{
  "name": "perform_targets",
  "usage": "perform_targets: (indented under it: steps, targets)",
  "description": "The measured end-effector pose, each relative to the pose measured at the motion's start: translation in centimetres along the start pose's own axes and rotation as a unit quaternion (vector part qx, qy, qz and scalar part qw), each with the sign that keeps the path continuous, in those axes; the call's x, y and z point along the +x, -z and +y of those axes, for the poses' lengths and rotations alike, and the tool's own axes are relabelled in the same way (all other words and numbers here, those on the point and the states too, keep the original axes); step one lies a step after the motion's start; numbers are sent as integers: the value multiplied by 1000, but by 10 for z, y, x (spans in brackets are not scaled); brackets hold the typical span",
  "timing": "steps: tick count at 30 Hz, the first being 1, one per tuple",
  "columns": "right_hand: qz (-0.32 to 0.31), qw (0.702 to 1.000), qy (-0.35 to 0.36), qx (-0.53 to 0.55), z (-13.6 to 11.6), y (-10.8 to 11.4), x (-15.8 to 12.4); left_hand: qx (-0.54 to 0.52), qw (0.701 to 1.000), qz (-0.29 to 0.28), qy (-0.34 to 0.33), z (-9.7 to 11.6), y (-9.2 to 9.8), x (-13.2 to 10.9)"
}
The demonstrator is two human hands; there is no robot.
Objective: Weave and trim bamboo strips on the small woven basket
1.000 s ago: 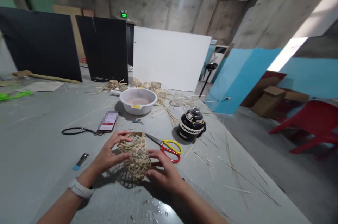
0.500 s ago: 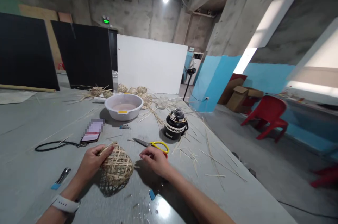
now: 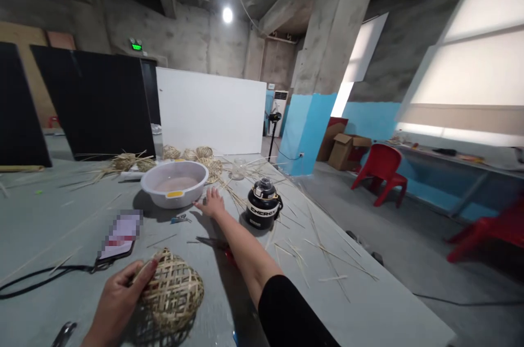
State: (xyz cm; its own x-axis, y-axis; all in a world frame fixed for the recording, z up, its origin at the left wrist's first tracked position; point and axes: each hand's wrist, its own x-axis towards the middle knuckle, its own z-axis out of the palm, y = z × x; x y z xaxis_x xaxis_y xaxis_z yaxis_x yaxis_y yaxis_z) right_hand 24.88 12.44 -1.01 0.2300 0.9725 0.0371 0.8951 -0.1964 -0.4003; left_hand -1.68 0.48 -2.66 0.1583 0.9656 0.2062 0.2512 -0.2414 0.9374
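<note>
My left hand (image 3: 118, 295) pinches the edge of a small woven bamboo basket (image 3: 175, 291), thumb on top, and holds it just above the table. My right hand (image 3: 212, 204) is stretched far forward with its fingers spread, beside the white plastic basin (image 3: 158, 198) that has water in it. Whether the fingers touch the basin's wall I cannot tell. Under my right forearm lie scissors (image 3: 208, 241), their handles mostly hidden. A blue-ended clip (image 3: 180, 219) is on the table below the basin.
Right of my right hand stands a black jug (image 3: 261, 217) lettered ENERGY. Loose bamboo strips (image 3: 295, 254) are scattered to the right. Behind the basin are several woven pieces (image 3: 203, 151) and a glass jar (image 3: 238, 168). A phone (image 3: 120, 235) with a strap lies at left.
My right hand has moved forward from beside the basket to the basin, and its fingers have spread. The left hand keeps hold of the basket. The view has turned right.
</note>
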Motion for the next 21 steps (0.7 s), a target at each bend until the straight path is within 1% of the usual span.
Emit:
perform_targets:
  steps: [1, 4, 7, 9, 11, 14, 16, 18, 21]
  targets:
    - [-9, 1000, 0, -12, 0, -5, 1, -21, 999, -17, 20, 2, -1, 0]
    - [-10, 999, 7, -50, 2, -20, -9, -52, 997, -30, 56, 8, -4, 0]
    - [-9, 996, 30, -80, 4, -30, -29, -53, 996, -41, 55, 15, -7, -1]
    - [-23, 994, 46, -91, 7, -31, -43, -43, 997, -56, 38, 17, -9, -3]
    - [-38, 993, 50, -96, 10, -25, -53, -32, 997, -70, 18, 18, -10, -4]
    - [-40, 994, 33, -93, 15, -7, -56, -32, 996, -88, -8, 18, -10, -6]
    - [-21, 996, 4, -85, 16, 7, -52, -43, 994, -95, -21, 19, -10, -7]
    - [-1, 997, -40, -71, 14, 17, -46, -50, 994, -93, -37, 21, -8, -8]
    - [-10, 995, -93, -40, 7, 23, -38, -37, 995, -72, -63, 26, -4, -8]
